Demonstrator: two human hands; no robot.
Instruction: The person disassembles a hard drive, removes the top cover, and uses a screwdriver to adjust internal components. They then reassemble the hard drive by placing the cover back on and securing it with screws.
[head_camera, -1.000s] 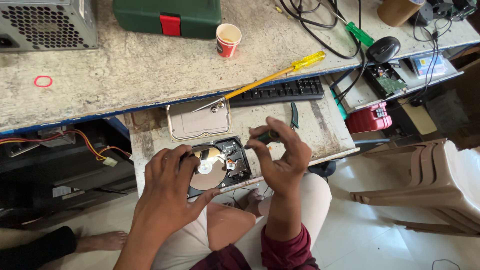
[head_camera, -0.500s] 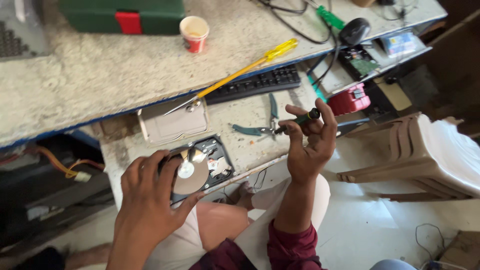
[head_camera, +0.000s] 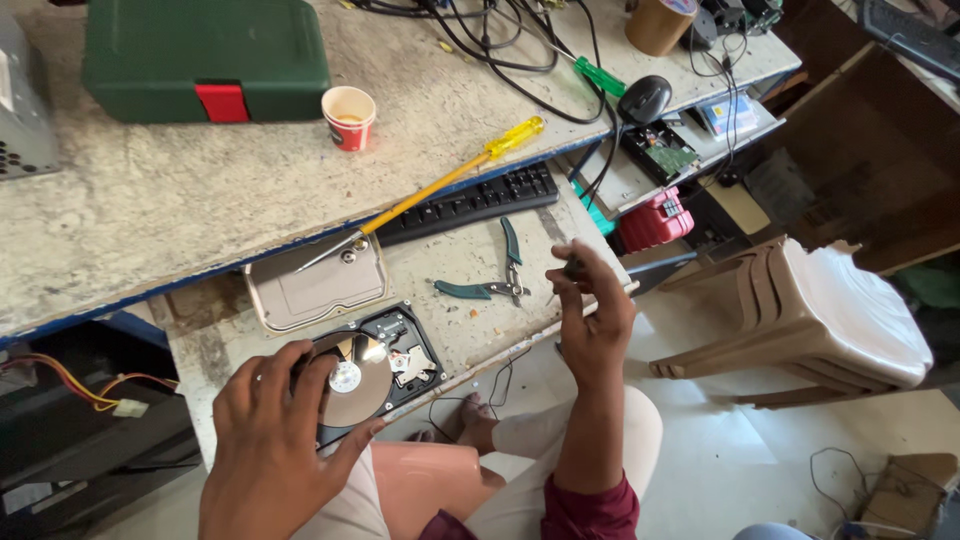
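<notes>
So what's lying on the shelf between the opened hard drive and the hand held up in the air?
Green-handled pliers lie between the open hard drive and the raised right hand, seen from the head camera.
</notes>
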